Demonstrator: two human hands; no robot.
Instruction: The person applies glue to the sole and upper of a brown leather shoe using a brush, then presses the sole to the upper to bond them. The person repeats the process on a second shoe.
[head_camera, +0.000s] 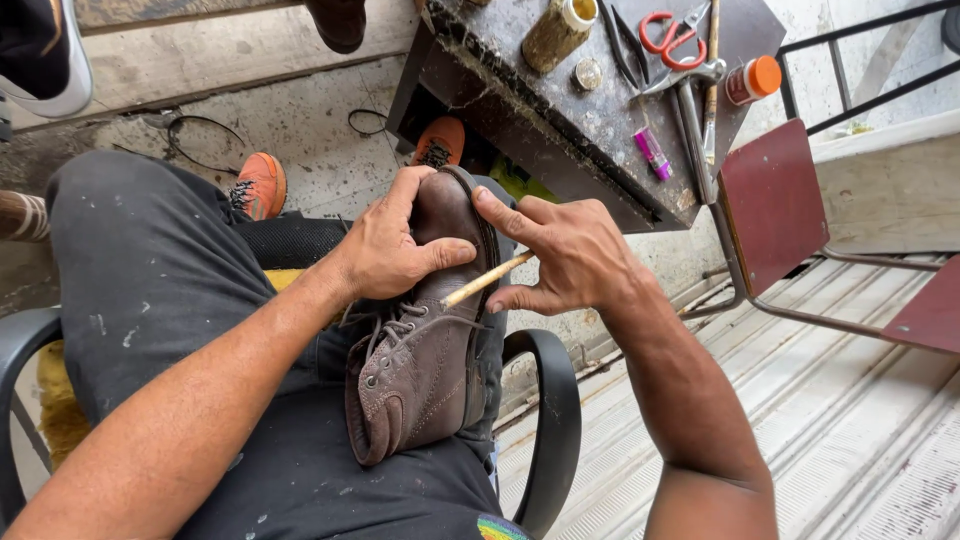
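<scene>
Brown leather boot (425, 340), lying across the person's lap on dark, paint-flecked trousers (160, 290), toe pointing away and laced ankle nearest the camera. The left hand (385, 245) is clenched over the toe and vamp, thumb pressed across the upper, steadying the boot. The right hand (565, 250) pinches a thin wooden stick (487, 279) between thumb and fingers, its index finger resting on the dark sole edge (487, 235); the far end of the stick meets the seam between upper and sole. The boot looks moderately heavy, with a stiff sole and a softer, creased upper that yields under the fingers; it is judged best held around the toe or heel, where the shape is firm, rather than by the loose ankle collar. A black plastic chair arm (555, 420) curves just beside the right forearm. Beyond the knees, orange shoes (260, 185) rest on the concrete floor (300, 110). Farther off stands a dark, stained table (560, 130): near its right edge lie a purple tube (652, 152) and metal tools (690, 120); towards its far edge, red-handled scissors (668, 38), an orange-capped jar (752, 80) and a glue-crusted bottle (558, 32). A red chair seat (775, 205) stands beside the table's right corner.
</scene>
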